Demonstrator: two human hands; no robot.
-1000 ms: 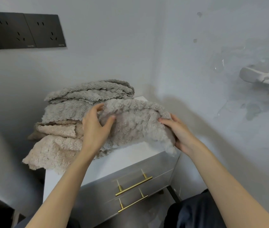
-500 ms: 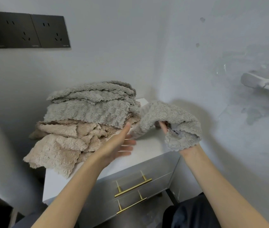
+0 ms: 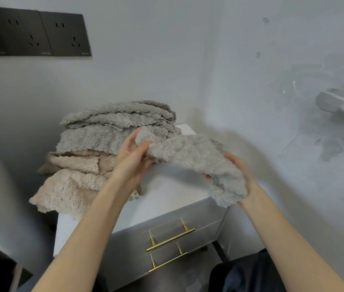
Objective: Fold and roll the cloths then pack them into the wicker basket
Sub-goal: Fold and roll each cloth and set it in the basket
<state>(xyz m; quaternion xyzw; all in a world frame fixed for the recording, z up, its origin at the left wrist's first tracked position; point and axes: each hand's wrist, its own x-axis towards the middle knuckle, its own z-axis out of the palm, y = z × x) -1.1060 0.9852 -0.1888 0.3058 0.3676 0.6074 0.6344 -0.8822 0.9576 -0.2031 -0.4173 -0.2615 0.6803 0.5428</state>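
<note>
A fluffy grey cloth hangs in the air above the white cabinet top, stretched between both hands. My left hand pinches its left corner, close to the pile. Under the cloth's right end, my right hand grips it, with the loose edge drooping over the wrist. A pile of cloths sits at the back left of the cabinet, grey ones on top and beige ones below, spilling over the left edge. No wicker basket is in view.
The cabinet has two grey drawers with brass handles facing me. It stands in a corner between white walls. Black wall sockets hang at the upper left. A white fixture juts from the right wall. My dark-clad knee is below.
The grey cloth came off the pile to the right in my right hand. My left hand, open half a second ago, has now taken hold of the cloth's left corner.
</note>
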